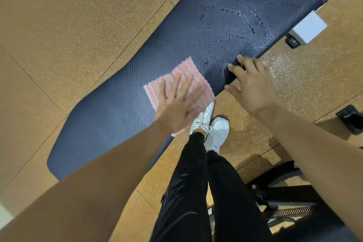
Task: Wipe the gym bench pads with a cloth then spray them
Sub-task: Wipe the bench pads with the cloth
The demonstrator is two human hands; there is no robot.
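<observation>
A long dark blue bench pad (121,92) runs diagonally from lower left to upper right. Its upper right half carries wet streaks and droplets (235,19). A pink and white wavy-striped cloth (193,77) lies flat on the pad near its near edge. My left hand (176,108) presses flat on the cloth, fingers spread. My right hand (249,82) rests on the pad's near edge to the right of the cloth, fingertips on the pad, holding nothing. No spray bottle is in view.
Tan speckled rubber floor tiles (59,25) surround the bench. My legs in black trousers and white shoes (214,129) stand beside the pad. A white bench frame end (308,27) shows at right. Black machine parts (284,192) sit at lower right.
</observation>
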